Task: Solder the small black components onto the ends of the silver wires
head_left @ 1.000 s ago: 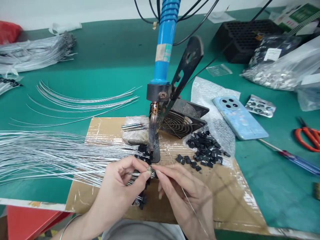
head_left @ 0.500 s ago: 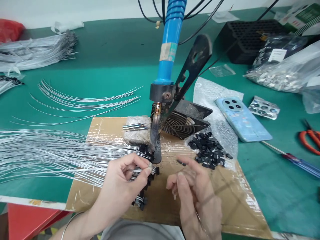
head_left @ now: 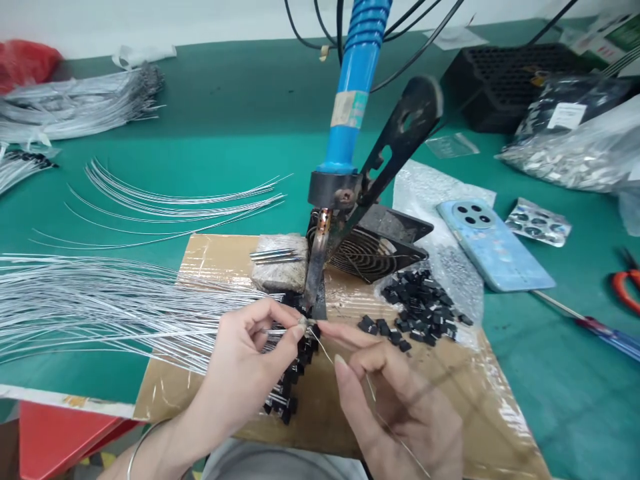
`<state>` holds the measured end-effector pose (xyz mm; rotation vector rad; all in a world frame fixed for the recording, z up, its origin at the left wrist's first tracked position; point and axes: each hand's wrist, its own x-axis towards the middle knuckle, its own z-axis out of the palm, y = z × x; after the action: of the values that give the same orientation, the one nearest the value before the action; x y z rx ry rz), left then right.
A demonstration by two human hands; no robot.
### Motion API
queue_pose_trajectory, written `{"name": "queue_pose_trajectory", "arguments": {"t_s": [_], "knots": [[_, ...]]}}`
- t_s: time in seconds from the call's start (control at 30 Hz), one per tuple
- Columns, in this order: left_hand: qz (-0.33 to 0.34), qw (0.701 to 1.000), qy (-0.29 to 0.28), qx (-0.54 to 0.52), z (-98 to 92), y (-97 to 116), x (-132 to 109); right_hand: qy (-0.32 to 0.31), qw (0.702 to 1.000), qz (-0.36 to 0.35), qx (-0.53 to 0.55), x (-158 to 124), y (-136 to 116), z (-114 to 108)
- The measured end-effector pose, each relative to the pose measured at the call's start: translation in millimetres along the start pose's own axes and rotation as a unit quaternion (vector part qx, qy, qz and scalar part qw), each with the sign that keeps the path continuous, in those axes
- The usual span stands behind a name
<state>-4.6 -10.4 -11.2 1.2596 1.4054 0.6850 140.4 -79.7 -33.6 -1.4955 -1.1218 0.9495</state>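
Note:
Between thumb and index finger, my left hand (head_left: pixel 260 353) pinches a thin grey wire at its black connector, just below the tip of the soldering iron (head_left: pixel 316 267). My right hand (head_left: pixel 400 393) has its fingers curled around a thin strand of solder wire (head_left: pixel 324 350), which runs up to the connector. The right index fingertip reaches the connector's right side. Under and beside my left hand lie many grey wires (head_left: pixel 125 300), their black connectors (head_left: pixel 287 387) lined up on the cardboard (head_left: pixel 330 413). Fingers partly hide the pinched connector.
Loose black connectors (head_left: pixel 425 307) lie in a pile at the right. Behind the iron stands a black fan (head_left: pixel 370 250), beside a pale block (head_left: pixel 280 270). A phone (head_left: pixel 495 247), a screwdriver (head_left: pixel 605 333) and red-handled pliers (head_left: pixel 625 290) are farther right.
My right hand has moved left and closed in on the connector, and the solder wire now shows in it. My left hand keeps its pinch. The whole view has shifted slightly.

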Motion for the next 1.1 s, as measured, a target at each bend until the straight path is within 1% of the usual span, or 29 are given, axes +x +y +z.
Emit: {"name": "queue_pose_trajectory", "arguments": {"t_s": [0.27, 0.37, 0.47, 0.6, 0.77, 0.97, 1.1], "knots": [[0.003, 0.999, 0.02, -0.033, 3.1, 2.7, 7.2, -0.009, 0.993, 0.063, 0.096, 13.8, 2.1, 0.4], [0.009, 0.999, 0.025, -0.037, 3.1, 4.7, 8.7, -0.01, 0.99, 0.07, 0.119, 17.8, 0.2, 1.3], [0.009, 0.999, 0.029, -0.037, 2.5, 7.4, 10.4, -0.01, 0.99, 0.072, 0.117, 20.3, -1.1, 1.6], [0.003, 0.999, 0.025, -0.048, 2.0, 11.4, 11.7, -0.007, 0.992, 0.07, 0.102, 22.3, -2.1, 2.0], [0.002, 0.998, 0.038, -0.048, 2.1, 14.3, 11.0, 0.004, 0.991, 0.064, 0.113, 22.8, -1.8, 2.4], [0.01, 0.998, 0.036, -0.057, 0.9, 13.3, 11.4, -0.018, 0.996, 0.008, 0.092, 23.4, 5.9, -0.9], [0.014, 0.998, 0.033, -0.056, 0.2, 12.9, 11.6, -0.016, 0.995, -0.002, 0.095, 23.6, 6.1, -1.5]]}}
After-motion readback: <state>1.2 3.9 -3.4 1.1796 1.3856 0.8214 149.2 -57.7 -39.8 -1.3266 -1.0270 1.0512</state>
